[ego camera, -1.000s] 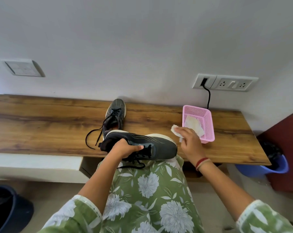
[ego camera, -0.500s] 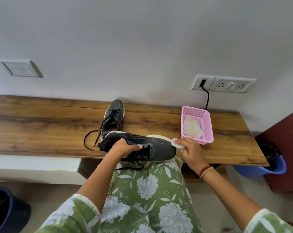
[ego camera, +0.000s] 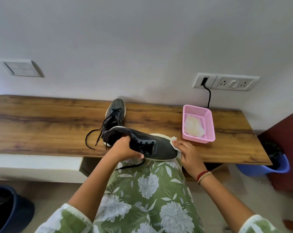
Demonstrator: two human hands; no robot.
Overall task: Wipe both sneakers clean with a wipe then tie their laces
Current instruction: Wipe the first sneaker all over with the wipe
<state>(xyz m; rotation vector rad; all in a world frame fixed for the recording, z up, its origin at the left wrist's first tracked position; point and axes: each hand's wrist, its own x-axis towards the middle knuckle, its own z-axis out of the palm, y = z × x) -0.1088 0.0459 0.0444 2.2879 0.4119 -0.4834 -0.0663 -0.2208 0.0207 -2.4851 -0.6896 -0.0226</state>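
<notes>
Just beyond the right hand (ego camera: 188,153), a pink mesh basket (ego camera: 209,126) sits on the wooden shelf (ego camera: 41,125). A crumpled heap of white wipes (ego camera: 193,126) lies on its floor, towards the nearer end. Further out to that hand's right, on the floor below the shelf's end, stands a blue bucket (ego camera: 263,169) with something dark (ego camera: 272,148) in it; I can't make out what. Down on the floor, outside the left arm, is a dark blue bin (ego camera: 11,209), only partly in sight, its contents not visible.

The left hand (ego camera: 123,148) grips the dark grey sneaker (ego camera: 160,148) at its opening, fingers curled over the collar and thumb tucked beneath by the eyelets. The shoe lies on its side, at the shelf's front edge above the person's lap, heel to the left and toe to the right. One undone black lace end (ego camera: 130,165) hangs below this hand onto the green floral dress.

The right hand has its fingers bent over a white wipe (ego camera: 173,142), holding it against the toe of that sneaker. A corner of the wipe pokes out past the fingertips, and more shows under the thumb.

Behind the left hand, the other sneaker (ego camera: 115,111) stands upright on the shelf, toe towards the wall. Its loose laces (ego camera: 91,137) trail across the wood to the left.
</notes>
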